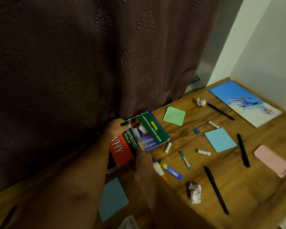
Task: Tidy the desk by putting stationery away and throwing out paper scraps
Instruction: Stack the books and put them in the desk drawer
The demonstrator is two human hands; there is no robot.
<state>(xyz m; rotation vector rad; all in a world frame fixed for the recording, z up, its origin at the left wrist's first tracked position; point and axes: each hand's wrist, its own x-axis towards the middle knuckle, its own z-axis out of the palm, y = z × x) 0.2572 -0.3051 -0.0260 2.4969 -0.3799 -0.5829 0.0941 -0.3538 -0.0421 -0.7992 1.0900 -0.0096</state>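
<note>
A thick green and red book (139, 139) is tilted at the desk's back edge near the curtain. My left hand (113, 128) grips its far end, with a green pen (125, 123) by the fingers. My right hand (144, 160) holds its near edge. Spread over the wooden desk (238, 187) are crumpled paper scraps (201, 101) (195, 193), green (174, 116) and blue sticky pads (220, 139) (112, 199), black pens (215, 190) (243, 150) (220, 111), a glue stick (171, 170), a white glue pen (158, 170), a teal pen (185, 160) and small erasers (213, 124) (203, 152).
A dark curtain (89, 63) hangs behind the desk. A blue notebook (244, 103) lies at the far right by the white wall. A pink case (272, 160) sits near the right edge. A small blue sharpener (196, 131) lies mid-desk.
</note>
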